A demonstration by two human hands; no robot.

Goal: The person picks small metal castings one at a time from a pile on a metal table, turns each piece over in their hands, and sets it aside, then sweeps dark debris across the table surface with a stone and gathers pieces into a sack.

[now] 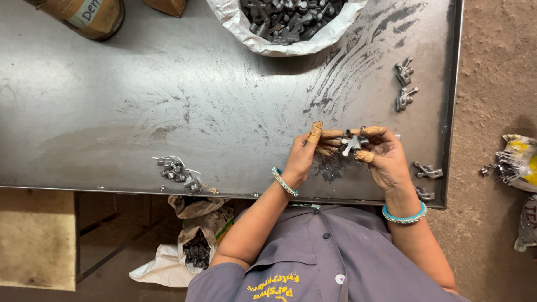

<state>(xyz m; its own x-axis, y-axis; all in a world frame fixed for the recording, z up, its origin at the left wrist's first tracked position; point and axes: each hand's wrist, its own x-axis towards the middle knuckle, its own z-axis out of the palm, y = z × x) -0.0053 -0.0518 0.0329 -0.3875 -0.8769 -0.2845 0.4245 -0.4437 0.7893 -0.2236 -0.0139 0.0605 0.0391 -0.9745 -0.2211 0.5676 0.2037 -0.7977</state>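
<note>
Head view, held part: a small grey metal part point(351, 144) is gripped between both hands just right of the frame's centre, above the grey metal table point(112, 112).
Left hand: the left hand point(305, 154) is closed on the part's left side, its taped fingertips point(316, 132) pinched against it.
Right hand: the right hand point(386, 156) is closed on the part's right side, thumb and forefinger wrapped round it.
Grip advice: the part is judged best kept low over the table and pinched by the taped pads only, so that sharp edges are met by tape, not bare skin.
Debris: dark filings point(330, 168) are seen on the table directly under the hands; work is best kept over that patch.
Supply: a white sack of like parts point(291, 22) is seen at the upper centre.
Sorted pieces: two parts point(404, 84) lie at the upper right, a small cluster point(178, 170) at the lower left edge, and two more point(427, 170) at the lower right; these groups are best kept apart.
Floor: an open bag of dark pieces point(196, 246) lies below the table edge.
</note>
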